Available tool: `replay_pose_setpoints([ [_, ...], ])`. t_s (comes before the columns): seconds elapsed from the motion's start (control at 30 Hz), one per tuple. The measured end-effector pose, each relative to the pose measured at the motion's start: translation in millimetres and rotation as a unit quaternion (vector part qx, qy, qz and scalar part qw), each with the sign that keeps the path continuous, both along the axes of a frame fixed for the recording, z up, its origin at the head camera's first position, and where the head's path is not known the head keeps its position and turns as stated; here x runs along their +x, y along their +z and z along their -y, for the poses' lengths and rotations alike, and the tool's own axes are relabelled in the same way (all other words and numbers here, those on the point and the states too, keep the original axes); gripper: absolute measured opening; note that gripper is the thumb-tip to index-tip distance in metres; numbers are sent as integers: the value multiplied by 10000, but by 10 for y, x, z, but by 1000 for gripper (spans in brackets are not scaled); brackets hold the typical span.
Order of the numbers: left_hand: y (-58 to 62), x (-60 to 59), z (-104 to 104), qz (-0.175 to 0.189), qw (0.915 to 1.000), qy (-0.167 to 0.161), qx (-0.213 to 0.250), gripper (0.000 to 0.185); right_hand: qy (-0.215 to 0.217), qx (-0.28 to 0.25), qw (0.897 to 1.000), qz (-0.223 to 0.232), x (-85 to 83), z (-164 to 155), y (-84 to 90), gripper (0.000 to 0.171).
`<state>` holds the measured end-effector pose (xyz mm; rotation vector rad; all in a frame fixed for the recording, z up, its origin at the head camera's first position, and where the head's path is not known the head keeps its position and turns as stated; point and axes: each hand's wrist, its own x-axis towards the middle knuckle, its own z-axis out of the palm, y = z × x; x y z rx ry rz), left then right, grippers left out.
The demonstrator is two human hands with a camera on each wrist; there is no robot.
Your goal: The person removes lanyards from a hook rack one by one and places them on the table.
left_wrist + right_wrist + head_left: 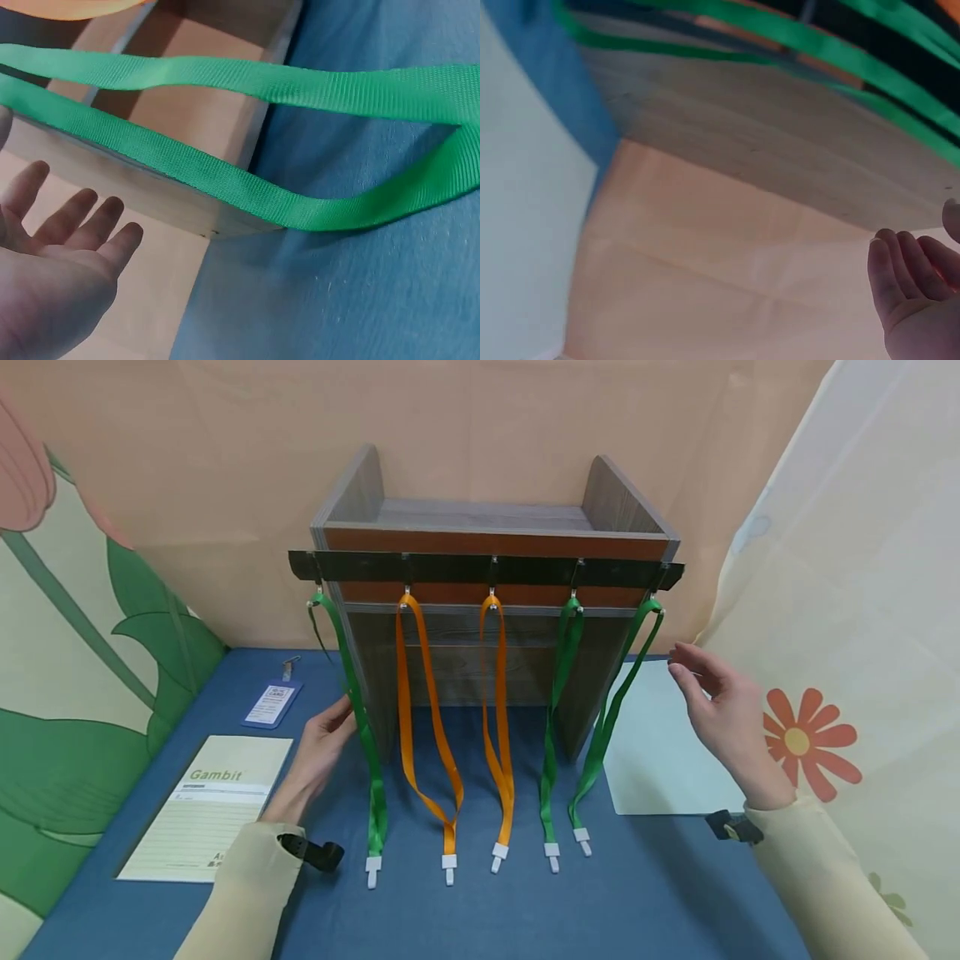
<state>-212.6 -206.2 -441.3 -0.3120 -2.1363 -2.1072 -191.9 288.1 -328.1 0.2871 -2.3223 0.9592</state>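
At the far left of the blue cloth-covered table [480,910] lies a pale green printed notepad marked "Gambit" [206,806], and behind it a blue badge holder with a white card and metal clip [272,702]. Next comes the left hand [318,752], fingers loosely straight and holding nothing; in the head view its fingertips lie right at the leftmost green woven lanyard [360,718], and whether they touch it cannot be told. The left wrist view shows what the head view does not: the open palm [52,277] sits apart from the green strap [225,180], which loops across the corner of the shelf and the blue cloth. The grey wooden shelf unit with a brown front panel [491,527] stands in the middle, a black hook rail [487,567] across its front. From the rail hang, in order, that green lanyard, two orange ribbon lanyards [431,727] [497,727] and two more green ones [558,710] [611,718], all ending in white plastic clips on the cloth. A pale blue-white paper sheet [667,752] lies right of the shelf. The right hand [720,710] hovers above it, fingers relaxed and empty, near the rightmost green lanyard without touching. The right wrist view shows only fingertips [900,270] against the peach backdrop [720,255], with blurred green straps above.
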Motion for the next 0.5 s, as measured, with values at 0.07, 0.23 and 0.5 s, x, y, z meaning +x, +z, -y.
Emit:
replay_pose_setpoints([
  [0.07,5,-1,-26,-64,9999,-40,137,48,77,-110,9999,-73,30,23,65,36],
  [0.23,-1,1,-61,-79,9991,72,422,48,494,-435,9977,-173,26,91,196,35],
  [0.5,-38,-2,-117,444,9981,410,-78,52,882,-732,9930,-298,-2,260,431,32],
])
